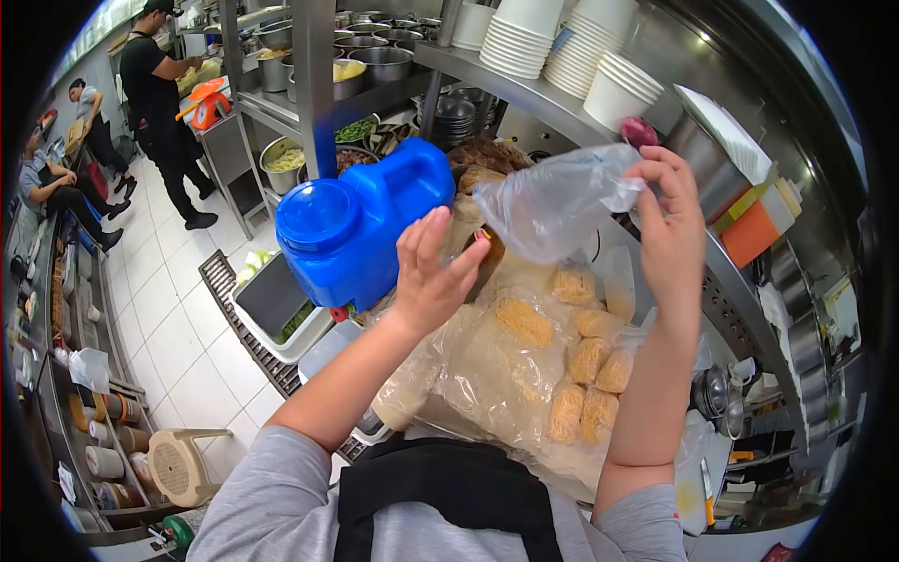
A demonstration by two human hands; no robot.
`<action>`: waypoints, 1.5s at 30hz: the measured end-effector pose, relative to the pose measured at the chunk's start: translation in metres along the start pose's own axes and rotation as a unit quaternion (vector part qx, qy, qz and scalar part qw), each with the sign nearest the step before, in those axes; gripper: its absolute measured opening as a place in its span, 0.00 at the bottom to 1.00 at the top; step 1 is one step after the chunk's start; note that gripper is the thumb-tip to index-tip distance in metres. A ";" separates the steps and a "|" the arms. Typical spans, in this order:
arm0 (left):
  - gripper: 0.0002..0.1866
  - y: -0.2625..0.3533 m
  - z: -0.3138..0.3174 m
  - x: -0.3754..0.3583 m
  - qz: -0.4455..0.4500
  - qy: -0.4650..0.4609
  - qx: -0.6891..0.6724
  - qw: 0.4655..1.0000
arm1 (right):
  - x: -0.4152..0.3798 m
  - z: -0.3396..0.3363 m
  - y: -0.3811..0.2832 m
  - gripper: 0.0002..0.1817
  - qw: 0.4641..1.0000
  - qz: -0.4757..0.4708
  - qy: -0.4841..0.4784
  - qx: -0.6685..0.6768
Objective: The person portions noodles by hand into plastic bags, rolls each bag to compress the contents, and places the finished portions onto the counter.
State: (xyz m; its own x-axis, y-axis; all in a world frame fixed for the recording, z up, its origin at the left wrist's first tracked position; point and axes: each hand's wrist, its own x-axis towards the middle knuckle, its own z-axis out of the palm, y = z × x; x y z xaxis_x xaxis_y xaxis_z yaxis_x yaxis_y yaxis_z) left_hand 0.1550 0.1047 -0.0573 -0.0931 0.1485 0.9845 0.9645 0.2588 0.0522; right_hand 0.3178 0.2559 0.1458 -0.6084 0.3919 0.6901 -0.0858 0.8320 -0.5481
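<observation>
My right hand [670, 192] is raised on the right, thumb and fingers pinching the edge of a clear plastic bag [557, 201]. The bag hangs out to the left, puffed and crumpled. My left hand [440, 267] is up beside the blue jug [342, 225], fingers spread and holding nothing. By its fingertips, a small red and yellow thing overlaps a brown rounded object [489, 258]. Below both hands lies a clear plastic sheet [468, 361] with a pile of yellow shredded food [524, 323]. Several small filled bags [588, 361] of similar food sit to its right.
A steel shelf [524, 89] with stacked white tubs [520, 37] crosses above the work surface. A red onion [639, 131] lies near the tubs. A white crate [272, 318] stands left of the jug. Other people [159, 103] are at the upper left. A knife [708, 496] lies lower right.
</observation>
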 end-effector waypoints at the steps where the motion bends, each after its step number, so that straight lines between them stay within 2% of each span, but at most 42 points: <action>1: 0.34 0.004 -0.002 0.016 0.034 0.073 -0.036 0.996 | -0.001 -0.002 0.001 0.04 1.000 0.003 -0.001 0.000; 2: 0.30 0.011 -0.008 0.031 0.021 0.076 -0.084 0.993 | -0.003 -0.005 0.002 0.04 0.998 0.010 -0.029 0.051; 3: 0.30 0.010 -0.005 0.037 0.021 0.073 -0.087 0.993 | -0.005 -0.009 0.004 0.05 0.993 0.017 -0.055 0.101; 5: 0.24 0.009 0.002 0.047 0.033 -0.097 -0.149 0.984 | -0.015 -0.003 0.022 0.06 0.995 0.010 -0.063 0.081; 6: 0.24 0.014 0.001 0.050 0.035 -0.099 -0.155 0.982 | -0.028 0.007 0.018 0.10 0.997 -0.007 0.058 0.053; 7: 0.21 0.021 -0.001 0.053 0.000 -0.121 -0.172 0.978 | -0.043 0.016 0.016 0.15 0.984 -0.024 0.177 0.021; 8: 0.19 0.029 -0.002 0.054 -0.038 -0.142 -0.187 0.971 | -0.068 0.019 0.018 0.25 0.977 -0.095 0.191 -0.006; 9: 0.16 0.037 -0.004 0.053 -0.079 -0.164 -0.202 0.962 | -0.093 0.025 0.018 0.27 0.971 -0.172 0.131 -0.103; 10: 0.15 0.044 -0.007 0.048 -0.060 -0.168 -0.206 0.962 | -0.114 0.032 0.019 0.30 0.948 -0.243 0.065 -0.196; 12: 0.17 0.065 -0.015 0.024 -0.057 -0.194 -0.242 0.949 | -0.147 0.044 0.032 0.28 0.940 -0.189 -0.016 -0.284; 13: 0.18 0.077 -0.022 0.012 -0.046 -0.213 -0.272 0.937 | -0.162 0.043 0.052 0.26 0.946 -0.170 -0.020 -0.277; 14: 0.24 0.086 -0.023 -0.009 -0.050 -0.224 -0.284 0.931 | -0.176 0.041 0.073 0.24 0.950 -0.155 -0.021 -0.271; 15: 0.24 0.088 -0.019 -0.023 -0.050 -0.227 -0.291 0.928 | -0.195 0.048 0.080 0.20 0.977 -0.095 -0.063 -0.179; 16: 0.28 0.089 -0.014 -0.037 -0.148 -0.216 -0.267 0.927 | -0.219 0.056 0.075 0.16 0.991 -0.034 -0.103 -0.082; 17: 0.31 0.087 -0.011 -0.051 -0.244 -0.207 -0.240 0.916 | -0.238 0.061 0.056 0.15 0.974 0.083 -0.208 0.041; 18: 0.33 0.081 -0.008 -0.070 -0.349 -0.251 -0.276 0.859 | -0.251 0.063 0.038 0.14 0.918 0.198 -0.302 0.165; 19: 0.33 0.082 -0.007 -0.083 -0.350 -0.259 -0.279 0.856 | -0.256 0.063 0.031 0.13 0.895 0.206 -0.320 0.233; 20: 0.33 0.085 -0.009 -0.097 -0.463 -0.265 -0.414 0.737 | -0.261 0.062 0.042 0.14 0.897 0.242 -0.304 0.213; 21: 0.34 0.090 -0.014 -0.107 -0.558 -0.259 -0.529 0.585 | -0.263 0.059 0.056 0.15 0.896 0.276 -0.287 0.194; 22: 0.34 0.102 -0.024 -0.106 -0.549 -0.283 -0.569 0.542 | -0.252 0.053 0.062 0.16 0.887 0.382 -0.219 0.137; 23: 0.34 0.109 -0.035 -0.101 -0.552 -0.288 -0.568 0.538 | -0.277 0.056 0.129 0.19 0.901 0.392 -0.102 0.155; 24: 0.35 0.115 -0.044 -0.094 -0.385 -0.384 -0.600 0.587 | -0.305 0.061 0.188 0.22 0.902 0.396 0.016 0.169; 25: 0.36 0.118 -0.049 -0.092 -0.202 -0.462 -0.608 0.613 | -0.303 0.064 0.177 0.22 0.901 0.399 0.016 0.169; 26: 0.32 0.116 -0.048 -0.093 -0.174 -0.501 -0.578 0.620 | -0.301 0.068 0.164 0.25 0.906 0.371 0.045 0.201; 27: 0.32 0.106 -0.038 -0.108 -0.179 -0.499 -0.577 0.621 | -0.291 0.068 0.144 0.28 0.908 0.340 0.073 0.234; 28: 0.29 0.090 -0.022 -0.134 -0.295 -0.442 -0.470 0.705 | -0.284 0.060 0.119 0.31 0.887 0.389 -0.059 0.243; 29: 0.26 0.080 -0.012 -0.147 -0.402 -0.369 -0.345 0.764 | -0.274 0.057 0.094 0.31 0.886 0.389 -0.064 0.245; 30: 0.26 0.075 -0.010 -0.140 -0.404 -0.369 -0.341 0.764 | -0.264 0.057 0.069 0.31 0.839 0.383 -0.178 0.342; 31: 0.25 0.071 -0.011 -0.127 -0.481 -0.287 -0.382 0.735 | -0.260 0.059 0.058 0.30 0.773 0.367 -0.284 0.432; 32: 0.24 0.070 -0.013 -0.116 -0.550 -0.202 -0.417 0.695 | -0.263 0.061 0.079 0.31 0.817 0.372 -0.292 0.329; 33: 0.24 0.075 -0.019 -0.113 -0.550 -0.203 -0.416 0.695 | -0.268 0.067 0.115 0.31 0.817 0.373 -0.291 0.330; 35: 0.28 0.085 -0.033 -0.106 -0.509 -0.339 -0.626 0.484 | -0.272 0.080 0.174 0.30 0.890 0.433 -0.062 0.128; 36: 0.21 0.079 -0.042 -0.086 -0.261 -0.461 -0.600 0.599 | -0.269 0.082 0.173 0.30 0.891 0.431 -0.064 0.128; 37: 0.21 0.076 -0.042 -0.089 -0.263 -0.459 -0.598 0.602 | -0.266 0.086 0.172 0.30 0.911 0.377 -0.031 0.165; 38: 0.17 0.072 -0.040 -0.098 -0.276 -0.447 -0.510 0.681 | -0.262 0.091 0.170 0.30 0.925 0.322 0.001 0.202; 39: 0.14 0.068 -0.038 -0.111 -0.286 -0.430 -0.415 0.749 | -0.256 0.090 0.152 0.30 0.925 0.321 -0.006 0.205; 40: 0.15 0.048 -0.024 -0.138 -0.276 -0.343 -0.303 0.845 | -0.246 0.083 0.121 0.29 0.872 0.361 -0.175 0.280; 41: 0.15 0.045 -0.026 -0.133 -0.279 -0.342 -0.300 0.846 | -0.241 0.080 0.104 0.28 0.787 0.388 -0.335 0.343; 42: 0.16 0.042 -0.031 -0.122 -0.311 -0.344 -0.237 0.854 | -0.238 0.084 0.109 0.28 0.786 0.387 -0.336 0.344; 43: 0.17 0.040 -0.034 -0.114 -0.341 -0.345 -0.175 0.857 | -0.232 0.088 0.121 0.28 0.792 0.391 -0.317 0.346; 44: 0.17 0.038 -0.037 -0.112 -0.342 -0.345 -0.175 0.856 | -0.226 0.093 0.136 0.27 0.797 0.395 -0.298 0.348; 45: 0.18 0.035 -0.041 -0.112 -0.319 -0.349 -0.160 0.866 | -0.217 0.097 0.159 0.26 0.875 0.366 -0.244 0.202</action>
State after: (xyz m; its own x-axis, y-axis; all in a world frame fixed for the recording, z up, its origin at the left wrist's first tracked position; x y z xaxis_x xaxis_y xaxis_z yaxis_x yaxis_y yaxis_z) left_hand 0.2097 0.0578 -0.1590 -0.6521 0.6426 0.4023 0.6700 0.2402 0.7024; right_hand 0.3600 0.2647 -0.1370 -0.8733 0.4647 -0.1465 0.2563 0.1825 -0.9492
